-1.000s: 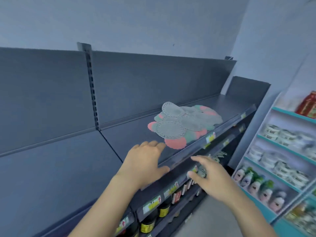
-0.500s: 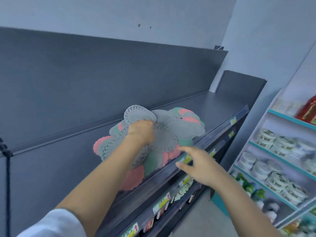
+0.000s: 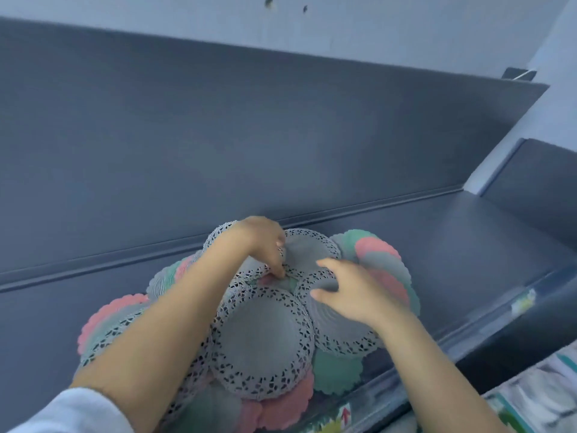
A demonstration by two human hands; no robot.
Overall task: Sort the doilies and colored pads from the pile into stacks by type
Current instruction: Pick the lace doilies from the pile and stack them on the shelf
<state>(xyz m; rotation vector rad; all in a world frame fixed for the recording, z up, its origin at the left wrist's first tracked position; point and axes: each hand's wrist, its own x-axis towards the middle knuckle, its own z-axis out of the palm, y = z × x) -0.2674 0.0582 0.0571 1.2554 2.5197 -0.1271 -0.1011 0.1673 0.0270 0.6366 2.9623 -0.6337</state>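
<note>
Grey lace on top: looking down on the big lace doily (image 3: 262, 342), lying flat over the near side of the pile (image 3: 215, 410) on a dark metal shelf (image 3: 468, 239). Pinching a lace rim (image 3: 265, 271) just behind the big lace doily with the left hand (image 3: 259, 239), fingers curling downward and fingertips closing on that rim; not being able to tell which sheet owns it. Holding the right hand (image 3: 352, 295) just behind and to the right of the big lace doily, fingers spreading loosely and gripping nothing, palm lying over a second doily (image 3: 340, 335) touching the big lace doily's right edge; contact between palm and paper not showing clearly. Spotting a third doily (image 3: 309, 248) farther behind the big lace doily, beside the left hand. Noting a pink pad (image 3: 290, 404) peeking out from under the big lace doily's near edge, a green pad (image 3: 337, 370) at its near right, a second pink pad (image 3: 106, 310) well to its left, and a fan of pads (image 3: 374, 248) spreading behind it to the right. Catching a white sleeve (image 3: 68, 410) at the near left of the big lace doily and a label strip (image 3: 343, 415) just in front of it, along the shelf lip
</note>
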